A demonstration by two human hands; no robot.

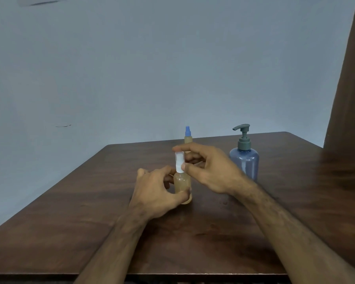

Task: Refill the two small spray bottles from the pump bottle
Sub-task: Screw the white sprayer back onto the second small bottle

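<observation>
A small spray bottle with amber liquid stands upright in the middle of the wooden table. My left hand grips its body from the left. My right hand pinches its white spray cap between thumb and fingers. Behind them stands a second small spray bottle with a blue cap, its lower part hidden by my right hand. To the right is the blue pump bottle with a grey pump head, upright and untouched.
A pale blue wall runs behind the table. A brown curtain hangs at the right edge, next to the table's far right corner. The table's front edge lies close to me at the bottom.
</observation>
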